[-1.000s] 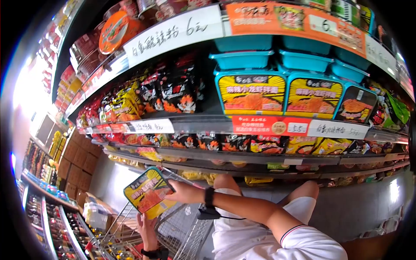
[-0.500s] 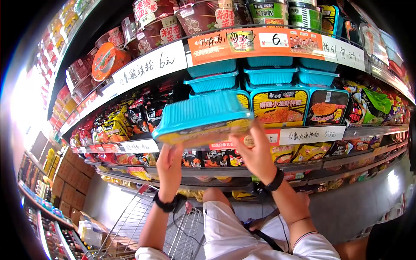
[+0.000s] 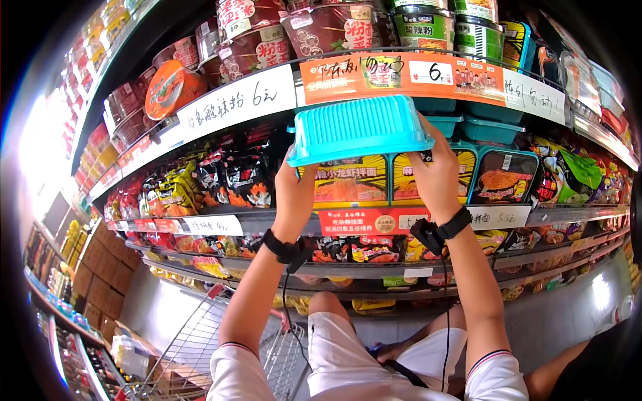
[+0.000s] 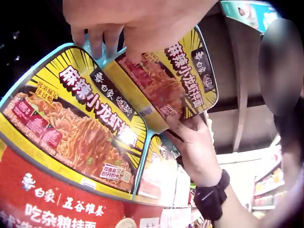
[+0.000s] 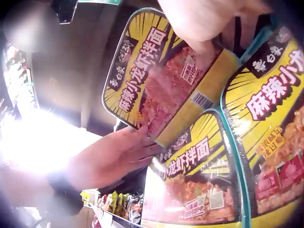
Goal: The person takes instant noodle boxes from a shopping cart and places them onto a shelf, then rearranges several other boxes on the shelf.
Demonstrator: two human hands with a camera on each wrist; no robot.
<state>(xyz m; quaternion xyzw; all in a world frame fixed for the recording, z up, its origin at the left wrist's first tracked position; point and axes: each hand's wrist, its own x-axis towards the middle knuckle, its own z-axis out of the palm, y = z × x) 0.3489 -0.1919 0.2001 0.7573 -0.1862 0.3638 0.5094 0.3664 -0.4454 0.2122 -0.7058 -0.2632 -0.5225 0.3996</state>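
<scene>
Both hands hold a teal noodle tray (image 3: 361, 128) by its two ends, bottom side up, in front of the middle shelf. My left hand (image 3: 294, 194) grips its left end and my right hand (image 3: 438, 175) its right end. The yellow printed face of the held tray (image 4: 159, 83) points down in the left wrist view, with fingers at both ends. Standing upright behind and below it are matching noodle boxes (image 3: 351, 182). In the right wrist view the held tray (image 5: 166, 78) overlaps the upright boxes (image 5: 199, 175), and whether they touch cannot be told.
An orange price strip (image 3: 401, 72) runs along the shelf above, under cup noodles (image 3: 328, 30). Bagged noodles (image 3: 177, 190) fill the shelf to the left. A wire shopping cart (image 3: 194, 341) stands at lower left. A person's dark clothing (image 3: 595, 364) shows at lower right.
The held tray has gone from above the cart up to the shelf and then a little right and higher. It has turned from printed face showing to teal bottom showing.
</scene>
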